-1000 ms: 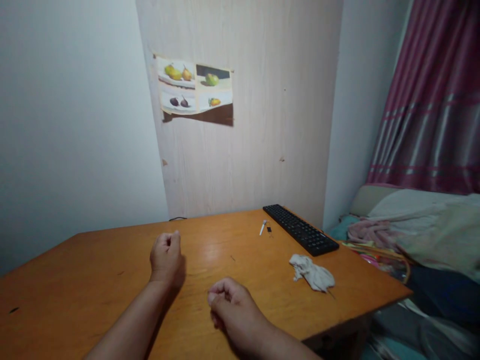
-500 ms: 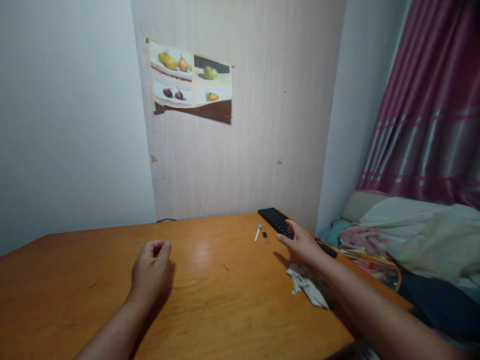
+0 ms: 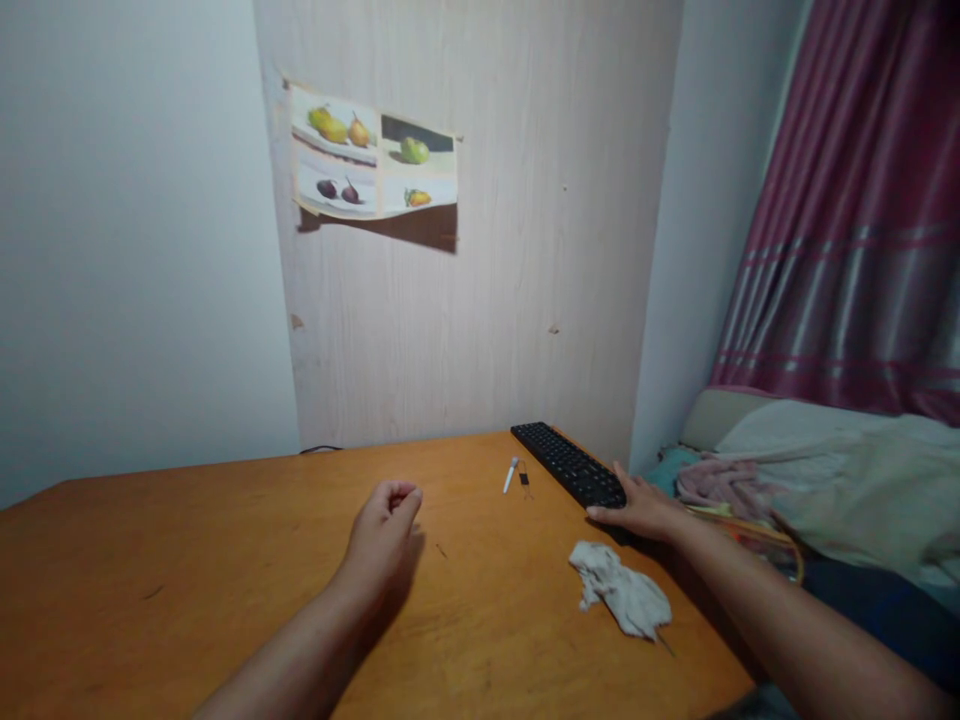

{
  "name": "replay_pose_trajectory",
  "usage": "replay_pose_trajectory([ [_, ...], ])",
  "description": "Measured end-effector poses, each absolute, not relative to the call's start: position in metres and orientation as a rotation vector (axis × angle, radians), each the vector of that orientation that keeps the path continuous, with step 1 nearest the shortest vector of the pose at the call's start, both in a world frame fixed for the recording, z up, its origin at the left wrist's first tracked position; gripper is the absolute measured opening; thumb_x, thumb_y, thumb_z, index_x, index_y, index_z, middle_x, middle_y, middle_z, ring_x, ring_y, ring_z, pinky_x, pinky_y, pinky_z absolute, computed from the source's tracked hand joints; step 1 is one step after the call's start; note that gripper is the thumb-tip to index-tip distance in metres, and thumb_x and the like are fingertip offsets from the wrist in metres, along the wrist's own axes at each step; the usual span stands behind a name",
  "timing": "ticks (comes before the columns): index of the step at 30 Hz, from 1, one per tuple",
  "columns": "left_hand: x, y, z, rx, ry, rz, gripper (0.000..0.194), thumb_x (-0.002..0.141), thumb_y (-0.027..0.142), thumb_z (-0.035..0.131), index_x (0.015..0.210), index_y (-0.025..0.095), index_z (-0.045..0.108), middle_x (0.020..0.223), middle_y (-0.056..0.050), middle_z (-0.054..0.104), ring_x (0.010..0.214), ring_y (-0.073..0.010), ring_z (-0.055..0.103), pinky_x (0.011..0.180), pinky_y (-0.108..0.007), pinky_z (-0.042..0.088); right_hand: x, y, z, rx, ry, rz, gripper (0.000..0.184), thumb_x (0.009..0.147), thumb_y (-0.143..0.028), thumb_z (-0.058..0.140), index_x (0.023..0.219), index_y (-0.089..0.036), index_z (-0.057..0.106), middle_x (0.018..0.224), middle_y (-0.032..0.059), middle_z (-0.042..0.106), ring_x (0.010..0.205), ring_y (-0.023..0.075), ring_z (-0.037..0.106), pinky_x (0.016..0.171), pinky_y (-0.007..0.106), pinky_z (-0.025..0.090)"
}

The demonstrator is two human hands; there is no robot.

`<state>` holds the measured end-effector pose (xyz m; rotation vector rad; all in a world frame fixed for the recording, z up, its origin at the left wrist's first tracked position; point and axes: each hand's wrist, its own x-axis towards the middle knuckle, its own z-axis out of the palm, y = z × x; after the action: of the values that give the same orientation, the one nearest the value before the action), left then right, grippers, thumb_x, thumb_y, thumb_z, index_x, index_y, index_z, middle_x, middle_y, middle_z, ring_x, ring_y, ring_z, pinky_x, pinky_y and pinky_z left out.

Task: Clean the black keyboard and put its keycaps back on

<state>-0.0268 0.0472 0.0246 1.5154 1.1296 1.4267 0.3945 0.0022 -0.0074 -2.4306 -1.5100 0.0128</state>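
My right hand (image 3: pixel 637 508) is at the near end of a black keyboard (image 3: pixel 568 463), its thumb at the corner on one side and its fingers round the other edge. The keyboard lies slantwise along the right side of the wooden table. Over the table's middle is my left hand (image 3: pixel 386 530), loosely curled into a fist, with nothing visible in it. A crumpled whitish cloth (image 3: pixel 621 590) lies just left of my right forearm. Left of the keyboard are a white pen-like stick (image 3: pixel 510 475) and a small black piece with thin wires (image 3: pixel 524 480).
The wooden table (image 3: pixel 247 560) meets the back wall, where fruit pictures (image 3: pixel 375 155) hang. A dark cable (image 3: pixel 321 449) shows at its back edge. Off the right side are heaped bedding (image 3: pixel 840 470) and a purple curtain (image 3: pixel 847 220).
My right hand has come down from above the cloth onto the keyboard's near end. My left hand has moved right, still curled. The view has shifted slightly.
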Motion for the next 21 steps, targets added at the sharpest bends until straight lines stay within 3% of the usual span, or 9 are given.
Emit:
replay_pose_trajectory([
  [4, 0.009, 0.049, 0.012, 1.522, 1.051, 1.367, 0.024, 0.076, 0.042, 0.062, 0.082, 0.019, 0.058, 0.076, -0.002, 0.058, 0.070, -0.0152, 0.055, 0.064, -0.026, 0.044, 0.397, 0.004, -0.013, -2.455, -1.539, 0.176, 0.138, 0.057, -0.092, 0.058, 0.161, -0.015, 0.010, 0.154, 0.0263, 0.034, 0.139, 0.0432, 0.040, 0.108, 0.052, 0.034],
  [9, 0.048, 0.052, 0.000, 1.512, 0.980, 1.257, 0.021, 0.078, 0.039, 0.061, 0.082, 0.020, 0.056, 0.073, 0.000, 0.056, 0.063, -0.0133, 0.053, 0.056, -0.023, 0.040, 0.400, 0.011, -0.018, -2.509, -1.523, 0.205, 0.138, 0.055, -0.092, 0.059, 0.161, -0.018, 0.011, 0.158, 0.0250, 0.027, 0.138, 0.0450, 0.040, 0.108, 0.052, 0.033],
  [15, 0.081, 0.052, -0.004, 1.533, 0.944, 1.163, 0.016, 0.080, 0.036, 0.059, 0.082, 0.020, 0.054, 0.067, 0.002, 0.053, 0.059, -0.0123, 0.049, 0.055, -0.023, 0.038, 0.395, 0.015, -0.017, -2.599, -1.481, 0.136, 0.123, 0.062, -0.080, 0.063, 0.161, -0.026, 0.014, 0.149, 0.0211, 0.043, 0.130, 0.0466, 0.047, 0.099, 0.055, 0.039],
  [21, 0.096, 0.070, -0.006, 1.790, 1.166, 1.127, 0.008, 0.083, 0.023, 0.056, 0.076, 0.020, 0.052, 0.071, 0.000, 0.057, 0.067, -0.0142, 0.054, 0.061, -0.024, 0.040, 0.386, 0.011, -0.016, -2.612, -1.447, 0.053, 0.114, 0.065, -0.077, 0.061, 0.160, -0.029, 0.019, 0.148, 0.0198, 0.045, 0.128, 0.0472, 0.049, 0.097, 0.058, 0.040],
])
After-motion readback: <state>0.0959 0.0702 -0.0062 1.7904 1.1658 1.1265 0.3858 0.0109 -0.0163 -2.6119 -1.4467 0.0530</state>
